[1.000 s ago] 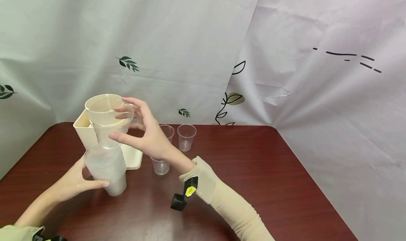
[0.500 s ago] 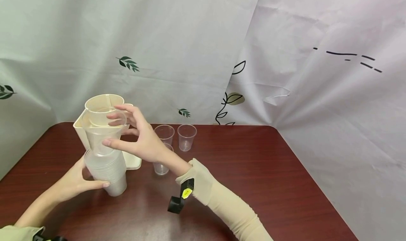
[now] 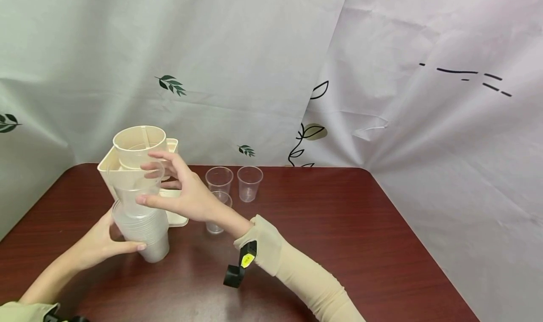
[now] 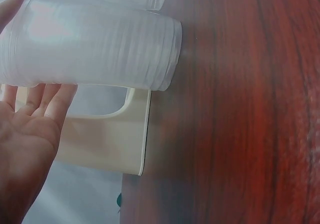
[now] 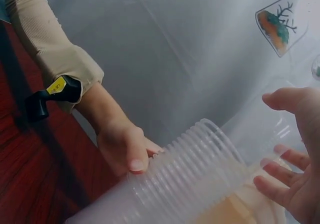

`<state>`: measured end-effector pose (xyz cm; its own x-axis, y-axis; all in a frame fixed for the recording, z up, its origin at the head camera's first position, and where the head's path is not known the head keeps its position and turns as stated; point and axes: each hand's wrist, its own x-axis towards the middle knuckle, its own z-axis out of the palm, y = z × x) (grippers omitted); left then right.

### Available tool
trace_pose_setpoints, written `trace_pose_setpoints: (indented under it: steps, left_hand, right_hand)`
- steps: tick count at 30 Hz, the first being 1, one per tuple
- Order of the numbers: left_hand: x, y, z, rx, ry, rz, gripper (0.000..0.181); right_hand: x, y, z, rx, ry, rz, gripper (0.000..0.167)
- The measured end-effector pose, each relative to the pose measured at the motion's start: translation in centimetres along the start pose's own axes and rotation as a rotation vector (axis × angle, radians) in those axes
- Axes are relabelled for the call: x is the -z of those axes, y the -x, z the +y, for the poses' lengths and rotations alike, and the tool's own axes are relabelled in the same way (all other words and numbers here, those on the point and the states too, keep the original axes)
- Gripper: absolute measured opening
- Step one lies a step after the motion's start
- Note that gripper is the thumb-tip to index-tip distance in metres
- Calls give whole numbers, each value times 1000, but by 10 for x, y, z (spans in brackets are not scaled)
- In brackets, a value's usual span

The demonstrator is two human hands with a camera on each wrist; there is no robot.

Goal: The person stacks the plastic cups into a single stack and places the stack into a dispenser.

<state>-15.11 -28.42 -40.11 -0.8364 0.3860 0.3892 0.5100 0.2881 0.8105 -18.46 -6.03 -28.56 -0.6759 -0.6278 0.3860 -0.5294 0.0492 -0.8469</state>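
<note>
My left hand [image 3: 94,243] grips a tall stack of clear plastic cups [image 3: 148,235], thumb on the near side, in the head view. In the left wrist view the nested cups [image 4: 100,44] lie along the fingers. Above the stack, my right hand [image 3: 188,193] holds a single clear plastic cup [image 3: 129,190] between thumb and fingers. That cup is upright, its lower end at the stack's mouth; how deep it sits inside is hard to tell. The right wrist view has the stack's ribbed rims [image 5: 190,159] beside the right hand's fingertips [image 5: 272,171].
Behind the stack stands a cream plastic holder [image 3: 111,178] with a round, open-topped part [image 3: 140,136]. Three separate clear cups stand on the dark red table [image 3: 322,237]: one at the back right [image 3: 250,183], one beside it [image 3: 219,176], one nearer [image 3: 215,227]. A patterned curtain [image 3: 237,67] hangs behind.
My right hand has come down and slightly left, lowering the single cup toward the stack's mouth. The left hand and the stack have stayed in place.
</note>
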Motion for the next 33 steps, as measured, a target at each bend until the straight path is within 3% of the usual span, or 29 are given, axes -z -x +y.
trace_pose_setpoints:
  steps: [10, 24, 33]
  left_hand:
    - [0, 1, 3, 25, 6, -5, 98]
    - [0, 1, -2, 3, 11, -2, 95]
    - [0, -1, 1, -30, 77, -14, 88]
  right_hand:
    - [-3, 2, 18, -47, 57, -54, 72]
    - [-5, 6, 26, -101, 79, -142, 70]
    - [-5, 10, 29, -117, 84, -156, 64]
